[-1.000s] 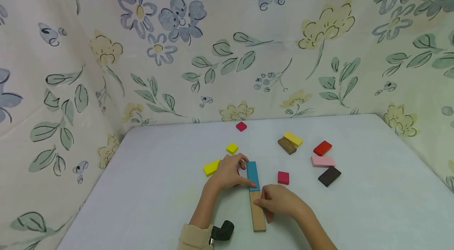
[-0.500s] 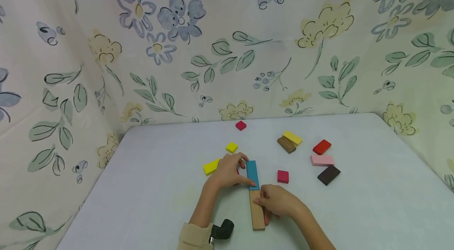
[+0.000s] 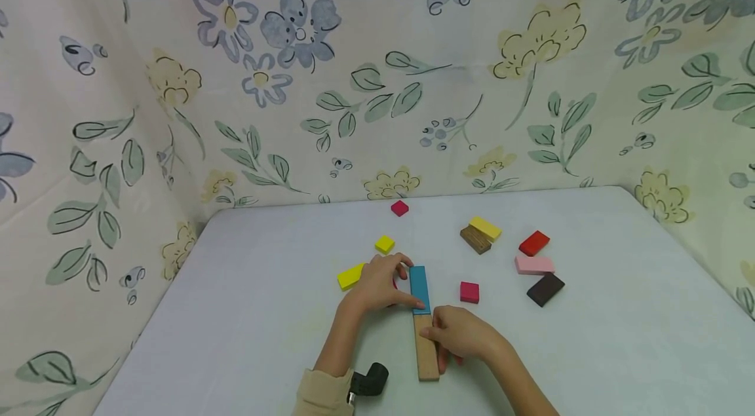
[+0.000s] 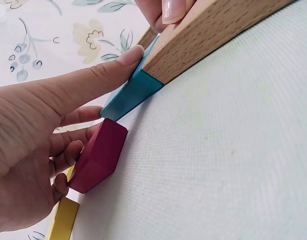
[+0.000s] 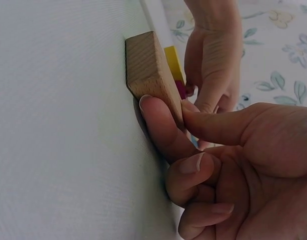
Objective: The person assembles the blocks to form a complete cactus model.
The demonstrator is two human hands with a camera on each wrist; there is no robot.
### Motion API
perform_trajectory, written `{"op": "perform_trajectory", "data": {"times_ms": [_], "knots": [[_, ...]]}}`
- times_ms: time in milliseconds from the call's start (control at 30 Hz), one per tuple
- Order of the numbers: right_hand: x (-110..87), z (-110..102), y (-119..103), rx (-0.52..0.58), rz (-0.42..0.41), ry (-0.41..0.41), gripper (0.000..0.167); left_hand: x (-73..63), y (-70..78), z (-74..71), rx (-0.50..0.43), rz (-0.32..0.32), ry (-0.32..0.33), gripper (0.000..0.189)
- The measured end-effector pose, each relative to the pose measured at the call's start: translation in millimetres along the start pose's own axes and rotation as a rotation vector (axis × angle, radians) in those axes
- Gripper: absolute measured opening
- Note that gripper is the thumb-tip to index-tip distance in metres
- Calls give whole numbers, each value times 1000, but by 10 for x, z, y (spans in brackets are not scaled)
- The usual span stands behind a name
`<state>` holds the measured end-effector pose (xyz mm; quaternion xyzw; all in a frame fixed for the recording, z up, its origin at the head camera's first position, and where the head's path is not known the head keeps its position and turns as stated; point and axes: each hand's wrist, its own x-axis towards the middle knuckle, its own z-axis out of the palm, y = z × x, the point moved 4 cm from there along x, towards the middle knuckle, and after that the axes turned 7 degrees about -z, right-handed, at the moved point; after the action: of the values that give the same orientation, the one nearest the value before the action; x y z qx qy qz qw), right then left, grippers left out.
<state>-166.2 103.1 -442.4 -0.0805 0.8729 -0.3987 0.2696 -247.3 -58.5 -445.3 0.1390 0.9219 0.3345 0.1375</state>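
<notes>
Yellow block point(image 3: 350, 277) furthest left, then the left hand point(image 3: 376, 285) with its lower fingers by a crimson block point(image 4: 99, 157). It's holding the blue block point(image 3: 419, 285) just to its right, thumb at the near end, index at the far one. Blue's long axis points away from the person, leaning slightly left. Wood block point(image 3: 426, 354) continues that line nearer the person, pinched by the right hand point(image 3: 464, 332) on its right.

Blue oblong block point(image 3: 419, 286); tan wood-grained block point(image 3: 427, 357); pink block point(image 3: 534, 264); blackish-brown block point(image 3: 545, 289); cream cloth point(image 3: 377, 29), flowered in blue, yellow, green.
</notes>
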Motion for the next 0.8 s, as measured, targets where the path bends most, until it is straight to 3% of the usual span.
{"op": "perform_trajectory", "data": {"times_ms": [433,800], "knots": [[-35,-7,-31,-47,4,22,26,-28,45,-34,30,0,-4,65],[-144,-173,-38,-75,16,68,23,-117,134,-182,-82,25,56,59]]}}
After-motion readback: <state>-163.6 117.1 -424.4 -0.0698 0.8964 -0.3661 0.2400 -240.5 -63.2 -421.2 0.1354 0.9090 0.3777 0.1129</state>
